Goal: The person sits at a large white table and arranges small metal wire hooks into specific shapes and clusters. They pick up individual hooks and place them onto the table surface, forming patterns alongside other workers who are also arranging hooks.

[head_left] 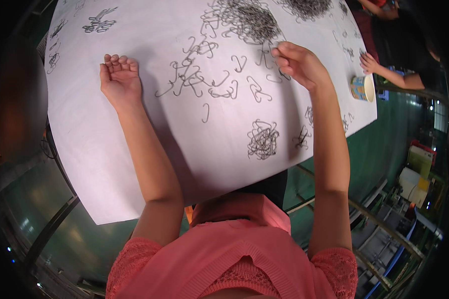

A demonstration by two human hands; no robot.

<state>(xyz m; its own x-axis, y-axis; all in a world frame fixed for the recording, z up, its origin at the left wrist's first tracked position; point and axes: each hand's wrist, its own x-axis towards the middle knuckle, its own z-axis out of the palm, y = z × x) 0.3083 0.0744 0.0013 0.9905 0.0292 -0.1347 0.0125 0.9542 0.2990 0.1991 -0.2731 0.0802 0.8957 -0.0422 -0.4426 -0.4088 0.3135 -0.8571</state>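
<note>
The white surface fills most of the view, strewn with thin bent wire hooks.

The biggest mass is the large tangled heap of dark hooks near the far edge. A second heap lies to its right, cut off by the top of the picture. Nearer the person than the large heap, well apart from it, sits a smaller tangled clump, with a tiny cluster just to that clump's right.

Between the large heap and the clump, loose hooks lie spread singly or loosely linked, their long axes pointing every way.

The right hand is at the near right fringe of the large heap, fingers curled narrow and pinched together over a hook or two at the heap's edge; whether a wire is actually gripped is too small to tell. It is plainly the nearer hand to the heap.

The left hand rests on the bare surface well to the left of the loose hooks, loosely curled, palm up and holding nothing visible.

A paper cup stands far to the right of the heap, near the surface's edge; its contents cannot be seen. Beyond it another person's hand works among more hooks.
</note>
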